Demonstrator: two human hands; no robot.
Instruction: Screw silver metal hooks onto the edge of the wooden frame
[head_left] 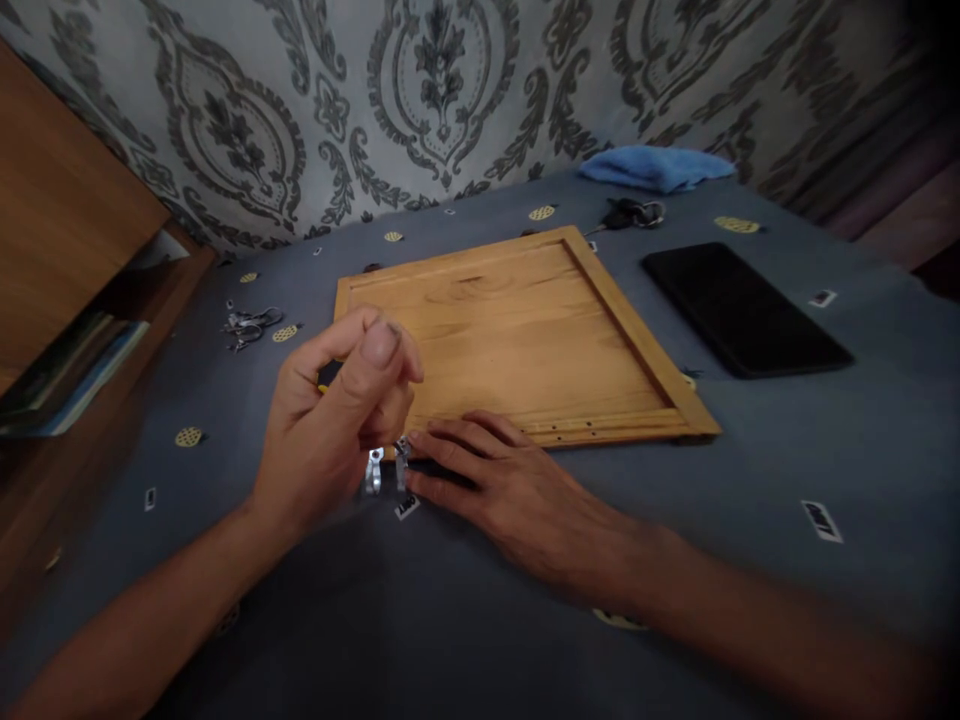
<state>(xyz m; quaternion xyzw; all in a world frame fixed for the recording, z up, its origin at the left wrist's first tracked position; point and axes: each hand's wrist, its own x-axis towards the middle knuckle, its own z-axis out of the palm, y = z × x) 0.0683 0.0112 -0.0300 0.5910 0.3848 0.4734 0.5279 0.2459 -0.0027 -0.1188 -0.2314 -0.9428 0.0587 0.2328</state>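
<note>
A wooden cabinet door with a raised frame lies flat on the cloth-covered surface. At its near edge a silver hinge shows partly, its upper part covered by my hands. My left hand is closed in a fist above the hinge, thumb on top. A small piece of a black-and-yellow handle shows inside that fist; the rest is hidden. Lying along the door's near edge, my right hand has its fingers stretched out, fingertips touching or right beside the hinge. Several small dark holes mark the frame to its right.
Metal hinge-like parts lie on the grey patterned cloth at left. A black tablet-like slab is right of the door. Behind it are a dark tangled item and a blue cloth. A wooden cabinet borders the left.
</note>
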